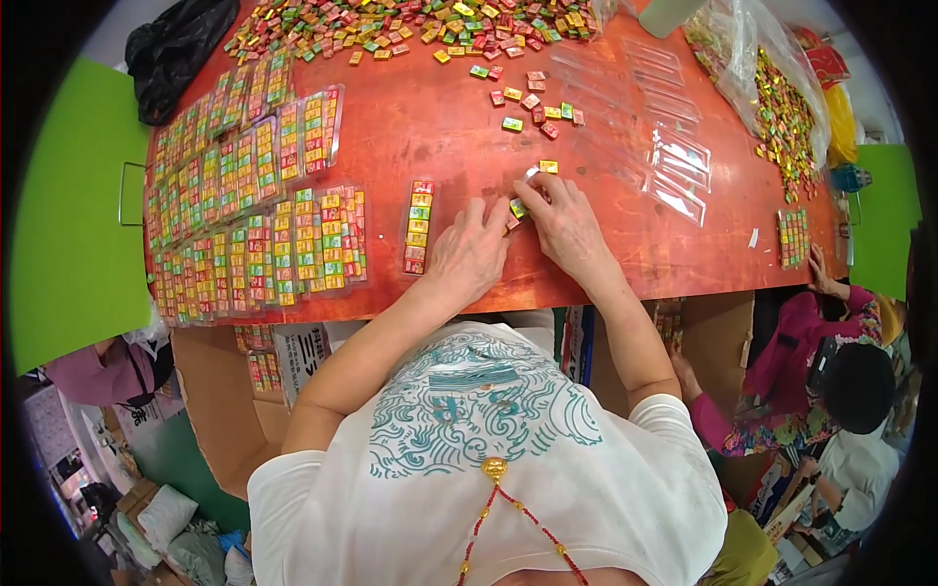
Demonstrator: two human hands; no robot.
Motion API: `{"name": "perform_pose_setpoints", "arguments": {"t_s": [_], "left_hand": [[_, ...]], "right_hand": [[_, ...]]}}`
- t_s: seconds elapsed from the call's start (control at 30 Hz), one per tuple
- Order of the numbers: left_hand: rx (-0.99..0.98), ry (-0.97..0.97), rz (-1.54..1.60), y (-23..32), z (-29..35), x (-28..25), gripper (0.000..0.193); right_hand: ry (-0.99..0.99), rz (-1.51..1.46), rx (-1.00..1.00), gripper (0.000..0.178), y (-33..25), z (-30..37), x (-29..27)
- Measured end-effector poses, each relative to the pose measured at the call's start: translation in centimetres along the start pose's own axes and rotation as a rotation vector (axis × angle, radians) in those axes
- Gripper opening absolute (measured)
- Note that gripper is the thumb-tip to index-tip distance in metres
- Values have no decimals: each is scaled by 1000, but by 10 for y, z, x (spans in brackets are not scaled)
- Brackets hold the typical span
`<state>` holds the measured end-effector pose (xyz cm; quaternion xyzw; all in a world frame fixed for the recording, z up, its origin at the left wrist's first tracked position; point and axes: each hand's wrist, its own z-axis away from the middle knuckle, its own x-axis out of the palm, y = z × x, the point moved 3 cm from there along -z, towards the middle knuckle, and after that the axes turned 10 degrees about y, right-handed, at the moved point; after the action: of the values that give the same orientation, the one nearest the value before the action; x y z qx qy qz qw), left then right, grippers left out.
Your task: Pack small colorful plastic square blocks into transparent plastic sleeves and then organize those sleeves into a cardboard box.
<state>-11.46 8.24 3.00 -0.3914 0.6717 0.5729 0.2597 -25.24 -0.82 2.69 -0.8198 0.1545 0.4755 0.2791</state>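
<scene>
At the middle of the red table my two hands meet over a narrow clear plastic tray point(532, 174), which they largely cover. Small printed blocks, one of them green point(518, 208), show between the fingertips. My left hand point(469, 249) has its fingers closed at the near end of the tray. My right hand point(567, 225) pinches farther up, by the tray's far end. A yellow block point(549, 167) lies just beyond the right fingers. To the left of my left hand, a filled tray point(419, 227) holds one column of red, yellow and green blocks.
Rows of filled trays point(244, 166) cover the table's left side. Loose blocks point(430, 24) are heaped along the far edge, several scattered nearer. Empty clear trays point(674, 176) lie to the right. A co-worker's hand point(829, 273) rests by a filled pack point(792, 238). Open cardboard box point(225, 410) below left.
</scene>
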Motion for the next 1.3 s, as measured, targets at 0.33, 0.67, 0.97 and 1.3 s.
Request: {"name": "perform_pose_setpoints", "arguments": {"t_s": [0.33, 0.67, 0.97, 1.3], "left_hand": [[-15, 85, 246, -8, 12, 0, 51], [118, 168, 30, -8, 9, 12, 38], [235, 204, -221, 0, 10, 17, 26], [272, 224, -265, 3, 16, 14, 36]], "right_hand": [[143, -27, -25, 47, 13, 2, 7], [199, -54, 14, 28, 16, 1, 15], [279, -145, 56, 21, 19, -3, 20], [307, -107, 75, 17, 10, -1, 12]]}}
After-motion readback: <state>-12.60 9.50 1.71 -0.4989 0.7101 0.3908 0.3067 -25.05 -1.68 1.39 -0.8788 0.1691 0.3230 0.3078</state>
